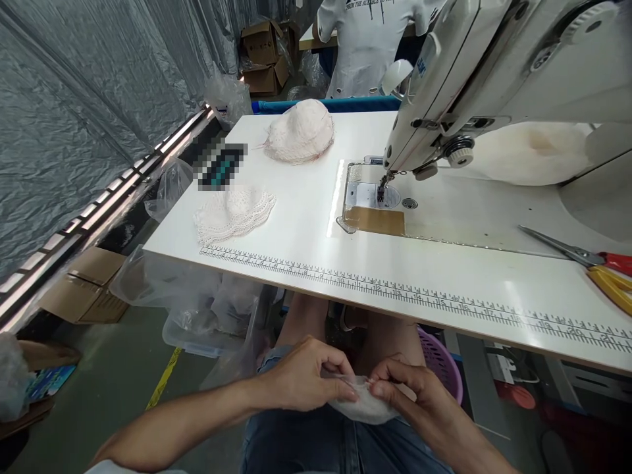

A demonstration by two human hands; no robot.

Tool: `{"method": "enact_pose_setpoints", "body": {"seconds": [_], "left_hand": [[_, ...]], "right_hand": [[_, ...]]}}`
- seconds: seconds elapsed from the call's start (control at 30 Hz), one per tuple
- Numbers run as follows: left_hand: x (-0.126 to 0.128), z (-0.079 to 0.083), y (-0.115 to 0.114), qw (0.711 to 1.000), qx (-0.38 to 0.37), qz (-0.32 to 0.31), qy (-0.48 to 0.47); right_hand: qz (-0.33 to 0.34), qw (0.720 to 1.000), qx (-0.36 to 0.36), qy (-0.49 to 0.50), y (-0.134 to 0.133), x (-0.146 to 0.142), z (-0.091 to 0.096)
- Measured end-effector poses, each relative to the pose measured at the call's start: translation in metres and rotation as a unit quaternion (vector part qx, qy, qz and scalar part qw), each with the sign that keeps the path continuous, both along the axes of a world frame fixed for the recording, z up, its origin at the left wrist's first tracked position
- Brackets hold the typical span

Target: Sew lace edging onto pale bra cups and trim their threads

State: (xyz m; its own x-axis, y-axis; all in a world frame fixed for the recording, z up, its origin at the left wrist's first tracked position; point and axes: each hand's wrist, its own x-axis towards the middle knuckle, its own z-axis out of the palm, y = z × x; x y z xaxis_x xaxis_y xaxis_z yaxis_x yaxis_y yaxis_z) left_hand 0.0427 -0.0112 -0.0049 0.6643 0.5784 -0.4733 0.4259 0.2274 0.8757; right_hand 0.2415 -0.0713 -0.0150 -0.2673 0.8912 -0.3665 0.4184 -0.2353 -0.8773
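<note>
Over my lap, below the table's front edge, both hands pinch a small piece of pale, thin fabric [368,406]. My left hand [309,376] grips its left end between thumb and fingers. At its right end, my right hand [412,388] is closed on the gathered edge. On the table lie a cream, cap-shaped fabric piece [302,130] at the back and a white lacy piece with a scalloped edge [236,214] nearer the front left. The exact shape of the held fabric is partly hidden by my fingers.
A white sewing machine [459,85] stands on the white table [296,224], with a printed ruler [395,289] along its front edge. Scissors [582,255] with red and yellow handles lie at right. Below are a plastic bin [207,336] and purple basket [441,362]. A person [365,46] sits beyond.
</note>
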Motion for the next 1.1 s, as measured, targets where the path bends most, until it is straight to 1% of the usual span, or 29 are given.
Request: {"method": "enact_pose_setpoints", "body": {"seconds": [0.07, 0.13, 0.2, 0.27, 0.37, 0.43, 0.5, 0.6, 0.77, 0.93, 1.1], "left_hand": [[-0.001, -0.001, 0.0, 0.999, -0.032, 0.005, -0.004], [-0.002, 0.0, 0.002, 0.998, -0.06, -0.006, -0.015], [-0.001, 0.005, 0.004, 0.998, -0.054, -0.023, -0.022], [0.002, 0.011, 0.005, 0.999, -0.023, -0.041, -0.012], [0.008, 0.02, 0.004, 0.997, 0.056, -0.053, 0.024], [0.012, 0.023, 0.001, 0.993, 0.107, -0.037, 0.037], [0.013, 0.022, -0.001, 0.992, 0.123, -0.01, 0.035], [0.01, 0.017, -0.001, 0.996, 0.086, 0.005, 0.012], [0.001, 0.01, 0.004, 0.999, 0.013, -0.035, -0.014], [-0.001, 0.009, 0.003, 0.998, -0.005, -0.039, -0.038], [-0.001, 0.009, 0.003, 0.999, -0.031, -0.042, -0.014]], "right_hand": [[0.007, 1.0, -0.009, 0.0, 0.001, 0.001, 0.0], [0.022, 1.0, -0.016, -0.002, 0.001, 0.001, 0.001], [0.034, 0.999, -0.021, -0.014, 0.001, 0.0, 0.003], [0.046, 0.998, -0.02, -0.032, 0.001, -0.002, 0.004], [0.06, 0.997, -0.007, -0.052, 0.0, -0.003, 0.006], [0.061, 0.997, 0.006, -0.051, 0.0, -0.002, 0.007], [0.055, 0.998, 0.011, -0.032, 0.0, 0.0, 0.007], [0.042, 0.999, 0.0, -0.002, 0.0, 0.003, 0.005], [0.023, 0.999, -0.021, 0.012, 0.0, 0.002, 0.004], [0.022, 0.999, -0.032, 0.009, 0.0, 0.001, 0.007], [0.035, 0.998, -0.043, 0.005, -0.002, 0.002, 0.004]]}}
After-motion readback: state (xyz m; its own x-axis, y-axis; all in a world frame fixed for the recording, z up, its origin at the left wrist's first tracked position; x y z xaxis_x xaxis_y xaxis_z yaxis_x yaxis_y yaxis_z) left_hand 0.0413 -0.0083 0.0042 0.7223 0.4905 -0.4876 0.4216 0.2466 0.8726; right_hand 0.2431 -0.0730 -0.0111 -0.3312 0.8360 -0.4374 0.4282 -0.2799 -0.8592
